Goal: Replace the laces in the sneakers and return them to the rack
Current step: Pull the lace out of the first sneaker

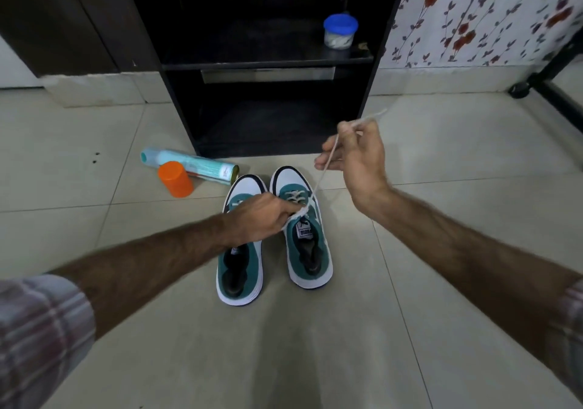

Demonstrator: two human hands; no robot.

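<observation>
Two teal-and-white sneakers stand side by side on the tiled floor, toes toward the rack: the left sneaker and the right sneaker. A white lace runs taut from the right sneaker's eyelets up to my right hand, which pinches its end well above the shoe. My left hand lies across the left sneaker's forefoot and pinches the lace at the right sneaker's eyelets. The left sneaker's lacing is hidden under that hand.
A dark shoe rack stands just beyond the sneakers, with a blue-lidded jar on its shelf. A spray can lies on the floor at left beside an orange cap. A floral wall is at right.
</observation>
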